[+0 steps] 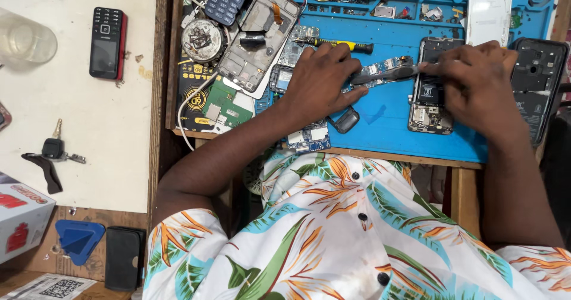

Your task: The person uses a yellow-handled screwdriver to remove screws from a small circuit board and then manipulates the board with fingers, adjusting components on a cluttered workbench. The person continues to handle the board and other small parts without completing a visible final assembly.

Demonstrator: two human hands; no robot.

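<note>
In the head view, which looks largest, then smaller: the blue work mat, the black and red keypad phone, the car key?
1. Blue rubber work mat
2. Black and red keypad phone
3. Black car key, clearly smallest

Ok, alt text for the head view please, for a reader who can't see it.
Seen from above, a person's left hand presses a circuit board onto a blue repair mat while the right hand works a dark tool across it. An opened phone lies under the right hand, with loose phone parts around.
</note>
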